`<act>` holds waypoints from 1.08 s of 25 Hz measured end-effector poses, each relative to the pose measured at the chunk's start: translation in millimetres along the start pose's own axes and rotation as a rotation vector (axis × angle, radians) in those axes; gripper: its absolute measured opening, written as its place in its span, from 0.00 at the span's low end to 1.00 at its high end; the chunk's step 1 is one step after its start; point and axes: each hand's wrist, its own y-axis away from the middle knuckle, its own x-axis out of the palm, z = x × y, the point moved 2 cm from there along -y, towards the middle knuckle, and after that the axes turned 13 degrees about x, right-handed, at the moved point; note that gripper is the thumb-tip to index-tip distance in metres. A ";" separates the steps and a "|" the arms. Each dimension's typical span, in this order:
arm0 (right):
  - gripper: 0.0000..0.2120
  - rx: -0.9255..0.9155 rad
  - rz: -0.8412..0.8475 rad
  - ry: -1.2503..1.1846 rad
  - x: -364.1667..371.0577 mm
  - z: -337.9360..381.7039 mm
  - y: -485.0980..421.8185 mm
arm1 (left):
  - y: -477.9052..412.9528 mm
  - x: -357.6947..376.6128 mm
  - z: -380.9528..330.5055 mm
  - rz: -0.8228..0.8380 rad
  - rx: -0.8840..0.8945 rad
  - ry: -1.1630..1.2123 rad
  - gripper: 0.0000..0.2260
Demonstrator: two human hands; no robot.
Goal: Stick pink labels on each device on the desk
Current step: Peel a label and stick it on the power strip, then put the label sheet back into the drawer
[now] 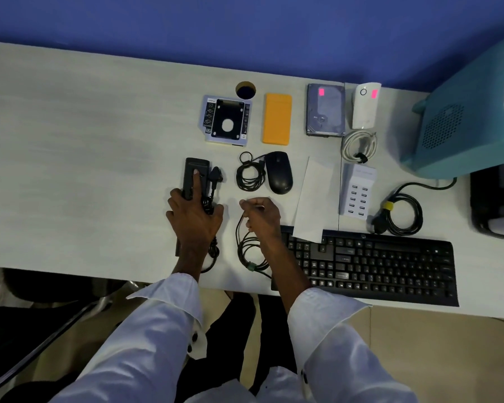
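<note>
Early days tbh; keyboard [376, 266] shows no pink; drive [326, 112] at the back wears a label [321, 91]; caddy [227, 120], orange case [277, 119] and hub [357, 190] are bare; plug [364, 109] beside the drive is labelled; mouse [278, 173] bare; left hand [194, 219] grips the charger [197, 167], forefinger pressing on top; right hand [262, 219] has fingertips pinched together, can't tell on what.

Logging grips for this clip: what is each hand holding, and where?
Left hand grips the black power adapter at its near end, index finger pressed on top. Right hand: fingertips pinched, contents cannot be told.
</note>
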 end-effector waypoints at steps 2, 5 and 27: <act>0.12 -0.005 0.001 0.000 -2.8 -1.0 -1.0 | -0.9 1.2 -0.4 0.007 -0.007 -0.012 0.43; 0.12 -0.009 -0.008 -0.025 -11.7 0.2 -3.6 | -1.2 1.5 -1.5 0.004 -0.014 -0.023 0.47; 0.11 -0.292 -0.539 0.159 -153.7 9.4 -25.8 | 19.1 39.5 -190.4 0.107 0.390 0.267 0.19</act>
